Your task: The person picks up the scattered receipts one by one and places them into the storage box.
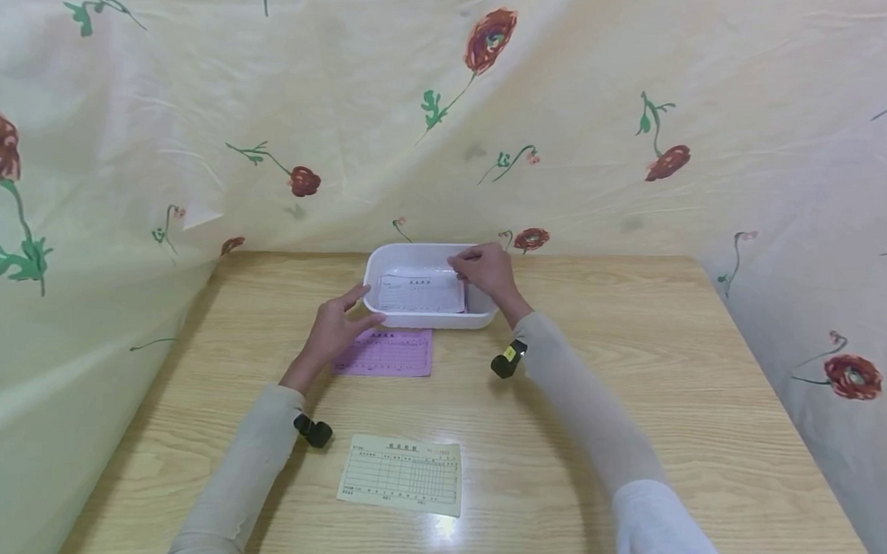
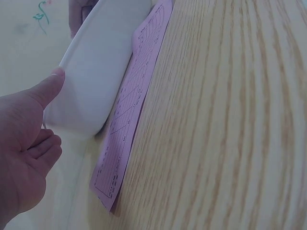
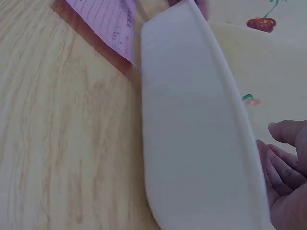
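Note:
A white plastic tub [image 1: 440,319] stands near the back of the table. My left hand [image 1: 333,326] grips its left end, thumb at the front rim and fingers around the side; in the left wrist view the thumb [image 2: 50,86] lies against the outer wall. Inside the tub lies a white printed slip [image 1: 418,296]. My right hand [image 1: 489,270] is over the tub's right part, its fingertips near the slip's right edge. In the right wrist view, the thumb [image 3: 285,130] is apart from the bent fingers, no paper shows between them, and the rim partly hides the fingertips.
A purple printed slip [image 1: 391,356] lies just in front of the tub, partly behind my left hand. Nearer to me on the wooden table [image 1: 637,368] is a pale yellow slip [image 1: 401,476]. Flowered cloth [image 1: 379,108] hangs behind the table and at both sides.

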`<action>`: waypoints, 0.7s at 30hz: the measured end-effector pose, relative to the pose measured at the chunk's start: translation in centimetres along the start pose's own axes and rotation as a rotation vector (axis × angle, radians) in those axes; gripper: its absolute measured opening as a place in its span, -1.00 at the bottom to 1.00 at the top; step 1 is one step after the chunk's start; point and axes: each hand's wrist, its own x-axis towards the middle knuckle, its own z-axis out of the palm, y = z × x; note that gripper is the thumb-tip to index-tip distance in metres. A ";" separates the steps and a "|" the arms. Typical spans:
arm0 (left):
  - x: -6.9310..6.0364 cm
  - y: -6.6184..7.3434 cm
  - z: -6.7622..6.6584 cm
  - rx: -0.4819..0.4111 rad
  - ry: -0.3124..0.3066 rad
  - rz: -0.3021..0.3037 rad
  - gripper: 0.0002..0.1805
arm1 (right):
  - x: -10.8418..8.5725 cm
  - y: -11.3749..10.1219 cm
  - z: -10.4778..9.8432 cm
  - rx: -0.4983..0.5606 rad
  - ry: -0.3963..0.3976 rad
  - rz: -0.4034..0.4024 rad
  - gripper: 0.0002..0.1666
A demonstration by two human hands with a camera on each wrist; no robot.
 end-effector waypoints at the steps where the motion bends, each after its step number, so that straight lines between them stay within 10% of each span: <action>1: 0.0 0.0 0.0 0.001 -0.001 -0.001 -0.18 | 0.0 -0.1 -0.2 0.010 -0.003 0.005 -0.67; 21: -0.1 0.3 -0.1 0.011 -0.006 -0.025 -0.16 | -8.6 -3.2 -6.6 0.014 -0.005 -0.238 -0.58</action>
